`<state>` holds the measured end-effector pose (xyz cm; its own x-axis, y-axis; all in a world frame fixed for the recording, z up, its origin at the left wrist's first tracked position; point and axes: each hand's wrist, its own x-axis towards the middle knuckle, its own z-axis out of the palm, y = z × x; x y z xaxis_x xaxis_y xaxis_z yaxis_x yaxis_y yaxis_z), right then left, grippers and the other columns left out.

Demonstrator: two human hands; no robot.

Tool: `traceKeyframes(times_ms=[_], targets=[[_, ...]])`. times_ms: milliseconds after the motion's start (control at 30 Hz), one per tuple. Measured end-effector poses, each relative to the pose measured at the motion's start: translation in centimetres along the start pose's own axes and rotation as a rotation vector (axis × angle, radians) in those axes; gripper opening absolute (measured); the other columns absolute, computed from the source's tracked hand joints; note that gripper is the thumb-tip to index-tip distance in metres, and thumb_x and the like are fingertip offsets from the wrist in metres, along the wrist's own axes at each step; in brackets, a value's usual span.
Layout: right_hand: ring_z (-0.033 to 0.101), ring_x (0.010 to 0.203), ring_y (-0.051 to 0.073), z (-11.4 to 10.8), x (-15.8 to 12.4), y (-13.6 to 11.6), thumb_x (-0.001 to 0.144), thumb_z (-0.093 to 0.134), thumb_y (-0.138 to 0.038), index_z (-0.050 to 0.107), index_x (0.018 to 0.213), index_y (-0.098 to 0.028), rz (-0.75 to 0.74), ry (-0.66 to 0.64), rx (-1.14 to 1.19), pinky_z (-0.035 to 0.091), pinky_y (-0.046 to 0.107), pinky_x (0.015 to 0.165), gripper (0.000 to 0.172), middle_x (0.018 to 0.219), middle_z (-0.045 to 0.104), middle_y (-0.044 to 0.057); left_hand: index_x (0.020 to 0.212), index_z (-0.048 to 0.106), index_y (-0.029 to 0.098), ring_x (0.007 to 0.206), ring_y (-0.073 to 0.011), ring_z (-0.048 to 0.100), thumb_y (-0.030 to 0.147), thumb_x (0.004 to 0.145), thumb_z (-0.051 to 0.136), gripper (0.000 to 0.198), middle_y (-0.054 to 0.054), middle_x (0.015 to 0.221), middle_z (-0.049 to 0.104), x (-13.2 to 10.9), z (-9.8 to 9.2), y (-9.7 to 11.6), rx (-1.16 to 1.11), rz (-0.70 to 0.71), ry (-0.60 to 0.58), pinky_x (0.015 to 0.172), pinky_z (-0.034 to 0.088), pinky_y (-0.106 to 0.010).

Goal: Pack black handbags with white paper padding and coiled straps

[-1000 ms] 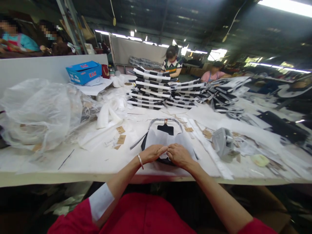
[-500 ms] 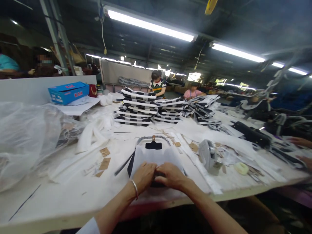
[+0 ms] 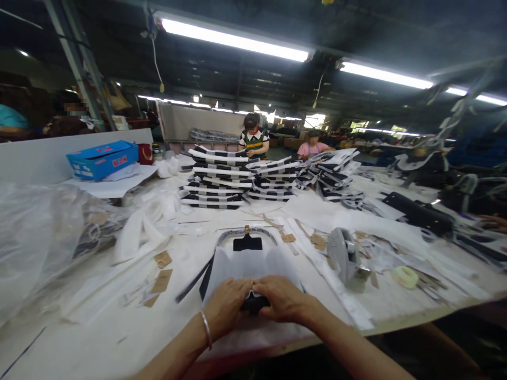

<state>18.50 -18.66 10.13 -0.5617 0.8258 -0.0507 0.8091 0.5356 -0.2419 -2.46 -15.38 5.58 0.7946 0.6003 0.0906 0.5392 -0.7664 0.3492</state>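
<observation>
A black handbag (image 3: 247,244) lies flat on the white worktable (image 3: 99,327) in front of me, wrapped in white tissue paper (image 3: 249,264), with its curved handle pointing away. My left hand (image 3: 226,306), with a silver bangle on the wrist, and my right hand (image 3: 283,298) sit side by side on the bag's near edge. Both have fingers curled, pinching the paper against the black bottom of the bag.
Stacks of black-and-white striped bags (image 3: 222,179) fill the table's middle. A big clear plastic bag (image 3: 35,237) lies at left, a blue box (image 3: 101,158) behind it. A grey tape dispenser (image 3: 344,258) and tape roll (image 3: 404,275) sit at right. Two people work at the far end.
The camera has tilted up, so the table and hands sit lower in view. Both hands stay together on the bag's near edge, folding the paper in tighter.
</observation>
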Motion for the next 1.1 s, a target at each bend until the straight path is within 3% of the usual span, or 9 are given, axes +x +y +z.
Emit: traceKeyframes(times_ms=[167,300,400,500,600,767,867,967,1100], targets=[[0.069,0.089,0.024,2.0,0.7,1.9,0.082,0.061,-0.026,0.066,0.106,-0.026,-0.034,0.032,-0.078,0.052,0.031,0.075,0.024,0.097,0.074,0.004,0.135,0.047,0.025,0.12,-0.0274,0.058,0.027,0.084,0.063,0.053,-0.008,0.135,0.06,0.7,1.5,0.1,0.007,-0.036,0.038,0.105,0.044,-0.046],[0.067,0.104,0.022,7.0,0.3,3.1,0.093,0.043,-0.014,0.063,0.119,-0.023,-0.11,0.394,-0.135,0.053,0.036,0.091,0.034,0.114,0.071,0.008,0.14,0.044,0.02,0.129,-0.025,0.051,0.007,0.089,0.042,0.052,-0.01,0.14,0.055,0.5,5.0,-0.3,0.271,-0.016,0.206,0.109,0.04,-0.046],[0.064,0.112,0.02,8.5,-0.2,3.2,0.095,0.037,-0.01,0.058,0.127,-0.017,-0.179,0.626,-0.227,0.051,0.037,0.099,0.039,0.121,0.068,0.01,0.145,0.038,0.017,0.131,-0.0222,0.05,0.002,0.089,0.035,0.058,-0.009,0.142,0.053,0.0,6.8,-1.1,0.448,0.103,0.399,0.108,0.041,-0.043],[0.062,0.114,0.02,7.1,-0.8,3.6,0.096,0.041,-0.012,0.057,0.128,-0.017,-0.238,0.585,-0.307,0.047,0.039,0.104,0.036,0.121,0.068,0.009,0.147,0.035,0.016,0.13,-0.0194,0.049,0.001,0.09,0.031,0.059,-0.008,0.142,0.053,-0.2,6.8,-1.5,0.532,0.15,0.481,0.107,0.041,-0.04],[0.056,0.122,0.024,5.9,-1.4,4.6,0.095,0.043,-0.013,0.058,0.128,-0.021,-0.232,0.547,-0.358,0.038,0.05,0.111,0.036,0.124,0.066,0.007,0.151,0.029,0.02,0.131,-0.0195,0.048,0.0,0.089,0.031,0.065,-0.006,0.146,0.049,-0.2,6.1,-1.2,0.54,0.129,0.449,0.108,0.039,-0.04],[0.05,0.13,0.027,7.3,-2.4,5.1,0.089,0.05,-0.01,0.051,0.138,-0.02,-0.079,0.479,-0.271,0.037,0.053,0.111,0.05,0.136,0.058,0.01,0.152,0.023,0.033,0.131,-0.0282,0.047,0.021,0.091,0.053,0.069,-0.006,0.146,0.048,-0.3,6.0,0.0,0.475,0.055,0.381,0.107,0.038,-0.05],[0.045,0.134,0.033,5.0,-2.6,4.6,0.081,0.068,-0.03,0.051,0.14,-0.022,-0.003,0.203,-0.043,0.034,0.055,0.112,0.062,0.142,0.052,0.012,0.152,0.023,0.032,0.13,-0.03,0.047,0.04,0.088,0.062,0.075,-0.007,0.146,0.048,-0.4,6.3,0.1,0.447,0.04,0.393,0.106,0.038,-0.05],[0.058,0.121,0.029,-0.4,-1.0,5.6,0.08,0.068,-0.045,0.065,0.126,-0.026,0.045,-0.012,0.252,0.043,0.044,0.106,0.05,0.128,0.065,0.008,0.151,0.027,0.032,0.127,-0.03,0.05,0.044,0.085,0.066,0.077,-0.008,0.143,0.052,-0.3,6.5,-0.3,0.507,0.076,0.435,0.104,0.04,-0.047],[0.065,0.108,0.022,-6.4,4.8,10.8,0.09,0.052,-0.04,0.07,0.117,-0.025,0.245,0.135,0.349,0.049,0.033,0.097,0.035,0.118,0.071,0.003,0.146,0.038,0.033,0.12,-0.0292,0.057,0.051,0.084,0.065,0.071,-0.007,0.135,0.06,0.1,7.0,-1.6,0.63,0.14,0.537,0.099,0.046,-0.045]])
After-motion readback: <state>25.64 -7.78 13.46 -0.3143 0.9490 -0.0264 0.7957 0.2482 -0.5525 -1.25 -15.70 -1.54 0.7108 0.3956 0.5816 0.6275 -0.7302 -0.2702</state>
